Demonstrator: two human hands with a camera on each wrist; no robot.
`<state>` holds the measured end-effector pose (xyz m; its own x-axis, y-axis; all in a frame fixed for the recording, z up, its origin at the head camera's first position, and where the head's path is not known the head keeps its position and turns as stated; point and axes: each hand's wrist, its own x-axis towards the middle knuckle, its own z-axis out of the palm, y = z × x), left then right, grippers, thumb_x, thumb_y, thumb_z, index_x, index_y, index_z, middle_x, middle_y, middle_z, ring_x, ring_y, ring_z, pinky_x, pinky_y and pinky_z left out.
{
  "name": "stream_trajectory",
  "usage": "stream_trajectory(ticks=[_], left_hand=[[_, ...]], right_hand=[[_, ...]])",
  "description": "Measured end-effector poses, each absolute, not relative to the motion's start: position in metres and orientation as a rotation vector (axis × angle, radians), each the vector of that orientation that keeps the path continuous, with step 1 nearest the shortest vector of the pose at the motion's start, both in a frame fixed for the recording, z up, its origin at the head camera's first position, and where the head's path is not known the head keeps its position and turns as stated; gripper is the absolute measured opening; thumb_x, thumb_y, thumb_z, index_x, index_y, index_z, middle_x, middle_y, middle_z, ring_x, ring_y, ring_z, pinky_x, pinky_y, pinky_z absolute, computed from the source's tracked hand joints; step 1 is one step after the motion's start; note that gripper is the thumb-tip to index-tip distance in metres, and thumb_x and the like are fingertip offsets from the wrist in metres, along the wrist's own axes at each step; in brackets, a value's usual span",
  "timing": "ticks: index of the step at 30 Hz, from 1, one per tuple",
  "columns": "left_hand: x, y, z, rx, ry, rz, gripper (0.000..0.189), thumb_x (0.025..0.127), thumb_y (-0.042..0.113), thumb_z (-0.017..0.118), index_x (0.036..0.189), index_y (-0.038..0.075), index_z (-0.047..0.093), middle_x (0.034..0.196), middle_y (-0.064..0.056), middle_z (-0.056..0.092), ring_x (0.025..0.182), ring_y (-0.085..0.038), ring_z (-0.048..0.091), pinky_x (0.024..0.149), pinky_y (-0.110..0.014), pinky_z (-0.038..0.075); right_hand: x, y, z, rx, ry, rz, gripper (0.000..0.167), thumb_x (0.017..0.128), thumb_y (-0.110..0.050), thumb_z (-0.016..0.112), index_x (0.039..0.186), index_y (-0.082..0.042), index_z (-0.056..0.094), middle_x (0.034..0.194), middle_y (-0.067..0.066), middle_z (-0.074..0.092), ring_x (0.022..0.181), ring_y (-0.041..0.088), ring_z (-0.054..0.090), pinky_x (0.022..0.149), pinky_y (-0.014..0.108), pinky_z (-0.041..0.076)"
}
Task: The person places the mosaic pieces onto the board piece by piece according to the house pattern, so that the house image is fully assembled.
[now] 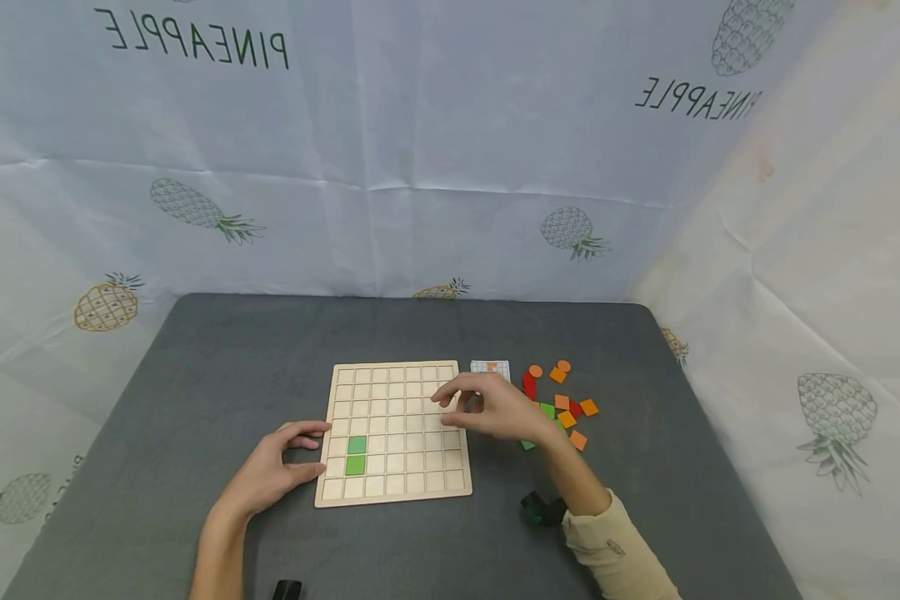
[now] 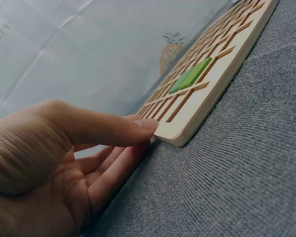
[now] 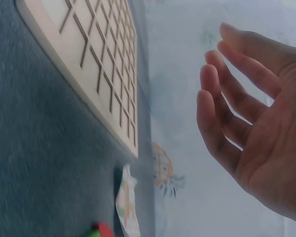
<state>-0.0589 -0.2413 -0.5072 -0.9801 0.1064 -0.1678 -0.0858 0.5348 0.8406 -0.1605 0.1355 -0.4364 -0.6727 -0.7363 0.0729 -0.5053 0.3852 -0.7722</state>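
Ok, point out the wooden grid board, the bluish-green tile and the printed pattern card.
Wooden grid board (image 1: 395, 442): head view, bare middle cell.
Bluish-green tile (image 1: 357, 445): head view, top face's middle.
Printed pattern card (image 1: 490, 367): head view, visible upper part.

Loose pieces (image 1: 562, 402) right of board (image 1: 395, 425)

One board (image 1: 395, 463), one card (image 1: 491, 367), two seated tiles (image 1: 356, 465), fifteenish loose pieces (image 1: 588, 407).

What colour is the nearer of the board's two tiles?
The nearer tile is bright green, best seen in the head view.
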Motion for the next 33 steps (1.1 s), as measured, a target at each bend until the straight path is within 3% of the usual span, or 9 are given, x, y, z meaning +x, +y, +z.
stream_trajectory(ticks=[4,10,15,23,27,33], left_hand=[[-0.059,-0.241,-0.507,0.015,2.574,1.425,0.061,0.087,0.011,0.089,0.144,0.010,0.067,0.144,-0.011,0.066,0.119,-0.022,0.065,0.090,-0.025,0.053],[-0.059,-0.240,-0.507,0.007,2.579,1.416,0.061,0.087,0.010,0.089,0.144,0.009,0.067,0.143,-0.011,0.066,0.119,-0.021,0.065,0.090,-0.025,0.053],[-0.059,-0.240,-0.506,0.004,2.581,1.417,0.061,0.086,0.010,0.089,0.144,0.009,0.068,0.142,-0.011,0.067,0.118,-0.021,0.065,0.090,-0.025,0.053],[-0.059,-0.240,-0.505,0.003,2.575,1.409,0.062,0.087,0.011,0.089,0.145,0.010,0.067,0.142,-0.011,0.066,0.120,-0.022,0.064,0.091,-0.025,0.053],[-0.060,-0.240,-0.506,0.009,2.580,1.410,0.062,0.087,0.011,0.089,0.145,0.010,0.067,0.142,-0.011,0.066,0.119,-0.022,0.064,0.091,-0.025,0.053],[-0.060,-0.240,-0.506,0.010,2.588,1.409,0.061,0.086,0.010,0.089,0.144,0.010,0.068,0.142,-0.010,0.067,0.118,-0.020,0.064,0.092,-0.025,0.052]], right_hand=[[-0.159,0.150,-0.432,-1.039,2.409,-1.216,0.029,0.097,-0.018,0.084,0.125,-0.015,0.079,0.113,0.013,0.078,0.087,0.010,0.069,0.075,0.030,0.060],[-0.158,0.175,-0.431,-0.961,2.451,-1.257,0.030,0.098,-0.019,0.082,0.127,-0.014,0.078,0.124,0.016,0.077,0.096,0.014,0.073,0.079,0.034,0.062],[-0.157,0.197,-0.430,-0.911,2.486,-1.306,0.031,0.099,-0.017,0.081,0.129,-0.013,0.077,0.121,0.016,0.078,0.092,0.017,0.073,0.076,0.033,0.061],[-0.156,0.232,-0.433,-0.794,2.596,-1.235,0.028,0.100,-0.020,0.080,0.128,-0.019,0.077,0.111,0.006,0.078,0.090,0.009,0.068,0.082,0.030,0.062],[-0.156,0.248,-0.440,-0.756,2.620,-1.232,0.028,0.099,-0.017,0.081,0.126,-0.012,0.078,0.104,0.001,0.075,0.088,0.011,0.068,0.078,0.030,0.061],[-0.158,0.264,-0.450,-0.694,2.593,-1.218,0.030,0.100,-0.017,0.079,0.127,-0.004,0.078,0.115,0.008,0.078,0.087,0.021,0.071,0.071,0.028,0.058]])
